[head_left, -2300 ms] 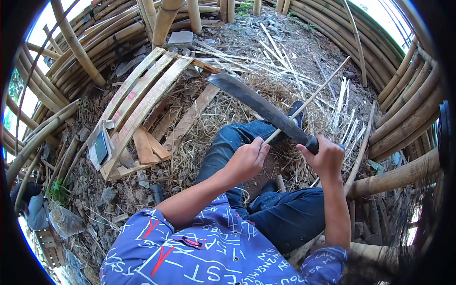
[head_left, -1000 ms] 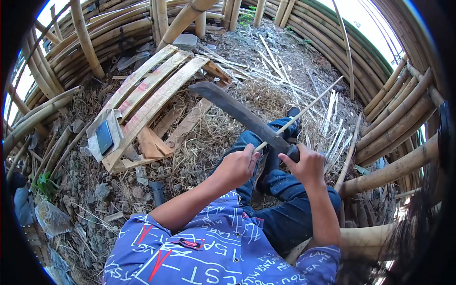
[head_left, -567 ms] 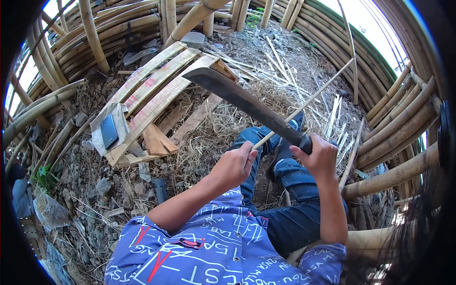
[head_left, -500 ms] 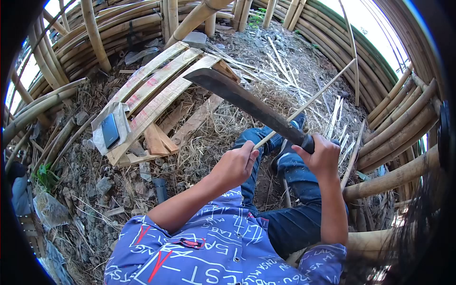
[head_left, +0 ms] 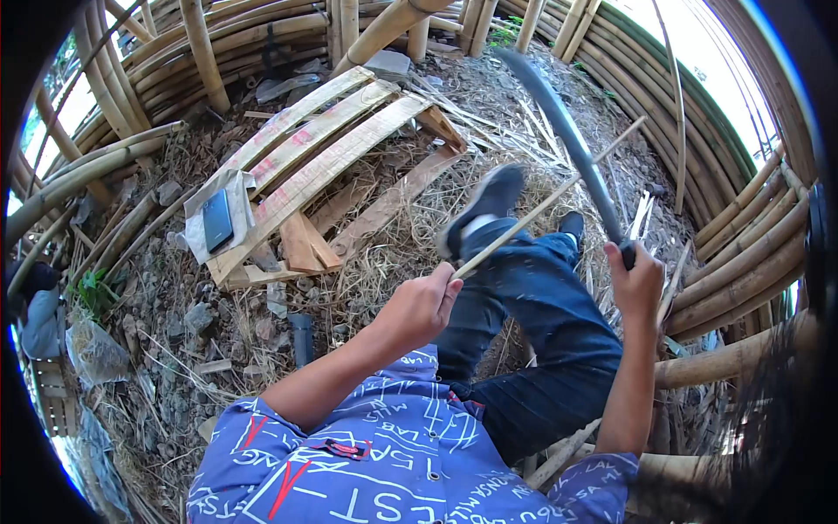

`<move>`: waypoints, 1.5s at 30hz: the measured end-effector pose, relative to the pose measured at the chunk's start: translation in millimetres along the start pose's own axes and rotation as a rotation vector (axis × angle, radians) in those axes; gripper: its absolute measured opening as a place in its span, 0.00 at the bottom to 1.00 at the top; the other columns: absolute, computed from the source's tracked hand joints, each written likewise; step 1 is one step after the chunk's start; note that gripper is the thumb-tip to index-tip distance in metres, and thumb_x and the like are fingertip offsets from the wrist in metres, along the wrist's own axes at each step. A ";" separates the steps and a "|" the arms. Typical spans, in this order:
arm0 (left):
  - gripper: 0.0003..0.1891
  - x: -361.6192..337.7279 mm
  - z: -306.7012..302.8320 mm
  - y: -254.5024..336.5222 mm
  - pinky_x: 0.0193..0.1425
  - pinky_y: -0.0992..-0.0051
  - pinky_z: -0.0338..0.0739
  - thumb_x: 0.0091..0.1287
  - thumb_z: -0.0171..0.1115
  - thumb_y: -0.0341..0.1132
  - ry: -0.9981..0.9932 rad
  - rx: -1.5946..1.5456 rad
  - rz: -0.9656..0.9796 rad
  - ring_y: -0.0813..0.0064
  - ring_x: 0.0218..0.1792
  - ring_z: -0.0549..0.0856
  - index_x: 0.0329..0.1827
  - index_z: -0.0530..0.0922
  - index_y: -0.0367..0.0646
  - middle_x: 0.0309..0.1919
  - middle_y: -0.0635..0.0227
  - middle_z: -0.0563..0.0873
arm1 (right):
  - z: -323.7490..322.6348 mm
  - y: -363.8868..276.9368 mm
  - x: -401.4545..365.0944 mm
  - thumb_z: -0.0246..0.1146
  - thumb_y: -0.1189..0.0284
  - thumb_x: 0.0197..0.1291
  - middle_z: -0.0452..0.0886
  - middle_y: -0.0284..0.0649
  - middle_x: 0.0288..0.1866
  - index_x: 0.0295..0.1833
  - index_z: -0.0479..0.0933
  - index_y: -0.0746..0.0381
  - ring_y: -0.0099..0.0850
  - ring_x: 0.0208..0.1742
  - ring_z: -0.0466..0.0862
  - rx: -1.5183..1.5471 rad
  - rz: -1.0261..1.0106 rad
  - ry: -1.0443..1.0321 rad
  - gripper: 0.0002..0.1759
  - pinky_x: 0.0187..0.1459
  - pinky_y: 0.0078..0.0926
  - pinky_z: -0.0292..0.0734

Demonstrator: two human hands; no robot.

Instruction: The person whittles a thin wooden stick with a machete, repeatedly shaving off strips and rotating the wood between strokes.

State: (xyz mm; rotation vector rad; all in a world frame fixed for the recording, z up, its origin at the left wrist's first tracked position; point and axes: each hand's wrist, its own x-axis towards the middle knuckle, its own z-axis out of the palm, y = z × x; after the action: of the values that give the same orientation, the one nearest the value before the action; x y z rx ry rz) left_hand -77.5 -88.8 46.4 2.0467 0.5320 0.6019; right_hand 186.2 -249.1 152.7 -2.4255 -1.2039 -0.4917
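The left grip (head_left: 419, 307) is closed around the near end of a thin pale bamboo strip (head_left: 534, 211), which slants away to its upper right. The right grip (head_left: 635, 281) clenches the handle of a long dark machete (head_left: 567, 131), with the blade reared up above it. White lettering on the blue shirt (head_left: 367, 463) below both grips partly reads "EST".
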 end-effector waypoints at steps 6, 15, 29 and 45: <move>0.10 9.5 -1.5 6.9 0.34 0.52 0.68 0.76 0.47 0.36 -0.003 0.005 -0.059 0.39 0.31 0.79 0.41 0.68 0.37 0.22 0.44 0.76 | 29.0 -53.1 -30.6 0.62 0.35 0.53 0.76 0.43 0.16 0.24 0.73 0.59 0.44 0.21 0.82 0.050 -0.218 -0.125 0.35 0.26 0.41 0.73; 0.12 33.9 22.1 -17.3 0.37 0.51 0.70 0.75 0.47 0.39 -0.037 -0.006 -0.049 0.38 0.33 0.79 0.45 0.69 0.36 0.25 0.43 0.78 | 80.4 -58.7 -47.8 0.62 0.36 0.53 0.78 0.45 0.18 0.25 0.75 0.62 0.45 0.23 0.83 0.249 -0.162 -0.160 0.35 0.25 0.39 0.74; 0.14 71.6 71.1 -62.0 0.30 0.72 0.63 0.76 0.52 0.41 -0.132 -0.288 -0.190 0.80 0.26 0.65 0.42 0.69 0.38 0.21 0.67 0.67 | 132.8 -10.6 -36.5 0.66 0.40 0.51 0.80 0.46 0.18 0.29 0.79 0.63 0.47 0.22 0.82 0.262 -0.077 -0.217 0.32 0.25 0.40 0.75; 0.14 75.0 80.3 -61.6 0.25 0.68 0.65 0.73 0.57 0.41 -0.034 -0.200 -0.177 0.72 0.19 0.68 0.39 0.71 0.37 0.17 0.60 0.70 | 143.8 -0.8 -37.9 0.67 0.41 0.51 0.78 0.46 0.17 0.29 0.79 0.63 0.47 0.22 0.82 0.354 -0.067 -0.229 0.31 0.24 0.38 0.74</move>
State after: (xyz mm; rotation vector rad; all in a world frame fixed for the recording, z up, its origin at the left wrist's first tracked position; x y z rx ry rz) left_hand 21.4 -66.9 -28.5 1.7973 0.6009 0.4927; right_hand 183.7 -204.4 10.9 -2.1832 -1.3389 -0.0109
